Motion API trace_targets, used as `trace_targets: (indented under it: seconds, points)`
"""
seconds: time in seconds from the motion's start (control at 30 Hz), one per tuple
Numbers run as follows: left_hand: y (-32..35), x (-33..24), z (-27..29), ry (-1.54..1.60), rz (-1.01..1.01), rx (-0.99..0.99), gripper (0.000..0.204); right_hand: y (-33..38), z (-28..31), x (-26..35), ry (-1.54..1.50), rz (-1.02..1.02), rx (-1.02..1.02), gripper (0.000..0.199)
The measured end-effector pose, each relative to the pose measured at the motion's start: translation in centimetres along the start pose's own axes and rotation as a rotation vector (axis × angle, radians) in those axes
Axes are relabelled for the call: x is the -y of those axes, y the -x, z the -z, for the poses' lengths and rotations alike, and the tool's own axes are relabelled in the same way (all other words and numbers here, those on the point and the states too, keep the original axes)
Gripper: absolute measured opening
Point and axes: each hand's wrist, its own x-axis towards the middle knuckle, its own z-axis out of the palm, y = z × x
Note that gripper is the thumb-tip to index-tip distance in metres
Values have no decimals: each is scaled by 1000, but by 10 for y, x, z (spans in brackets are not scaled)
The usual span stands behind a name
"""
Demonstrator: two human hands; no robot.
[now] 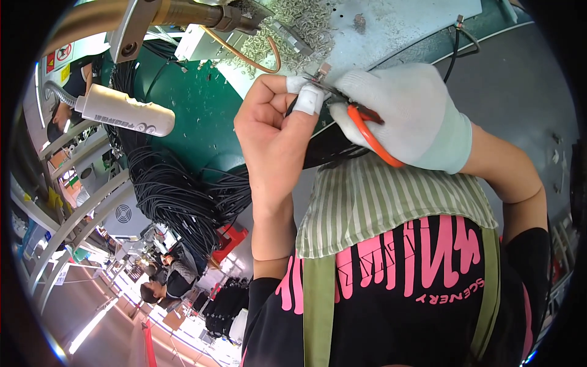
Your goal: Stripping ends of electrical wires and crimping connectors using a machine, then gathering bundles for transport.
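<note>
My left hand [275, 131] is bare, with a white cover on one fingertip. It pinches the end of a black cable [330, 150], where a small metal terminal [322, 72] sticks up. My right hand [406, 113] wears a white glove and grips orange-handled cutters [370, 134]. The cutter tip meets the cable end right beside the left fingertips. Both hands touch each other above a green-and-white striped cloth [385, 196] on my lap. The cutter jaws are hidden between the fingers.
A thick bundle of black cables [177, 189] hangs over the green table [195, 116]. A pile of small metal terminals [299, 30] lies on a pale sheet. A white cylindrical tool [125, 111] and a metal machine arm [177, 12] are at upper left. Other people [165, 281] sit farther off.
</note>
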Motion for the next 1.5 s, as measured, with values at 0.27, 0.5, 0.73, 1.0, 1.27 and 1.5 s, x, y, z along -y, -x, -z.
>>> trace_targets:
  seconds: [0.27,0.5,0.73,1.0,1.27,1.5]
  points:
    - [-27,21,34,218,165,126,10,-23,23,-17,-413,-235,193,15]
    - [-76,13,32,255,190,168,3,-79,11,-44,-669,-314,302,29]
    - [-84,5,20,-78,27,91,16,-90,12,-56,-969,-617,471,28]
    - [-82,3,19,-242,-39,65,18,-96,15,-60,-1075,-559,506,28]
    - [-72,-5,2,-169,-30,-1,7,-97,19,-70,-937,-426,581,29]
    - [-73,-6,-2,-220,-6,-32,9,-96,13,-82,-867,-167,599,27]
